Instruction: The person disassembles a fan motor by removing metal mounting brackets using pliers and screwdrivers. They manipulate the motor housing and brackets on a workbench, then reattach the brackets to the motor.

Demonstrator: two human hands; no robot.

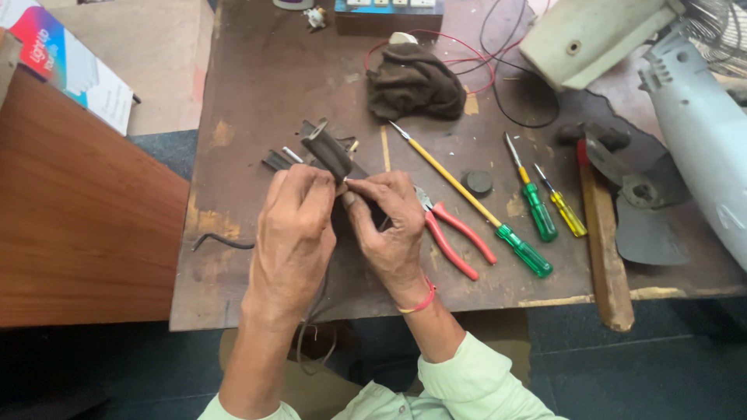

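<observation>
A worn brown worktop (pixel 257 85) carries a dark rag (pixel 415 82) at twelve o'clock, red-handled pliers (pixel 455 233) near centre, green (pixel 531 198) and yellow (pixel 562 204) screwdrivers and a hammer (pixel 603 249) toward three o'clock.

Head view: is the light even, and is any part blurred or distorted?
Head view: soft, even daylight, only faint shadows under the left hand and right hand; no strong glare. The dark part they hold is sharp. The grey fan body at the right edge looks stretched by the wide lens.

Soft, even daylight falls from above, casting only faint shadows. The worn brown metal tabletop (pixel 257 70) is sharp at centre. The edges bend slightly, and the floor below is dim.
</observation>
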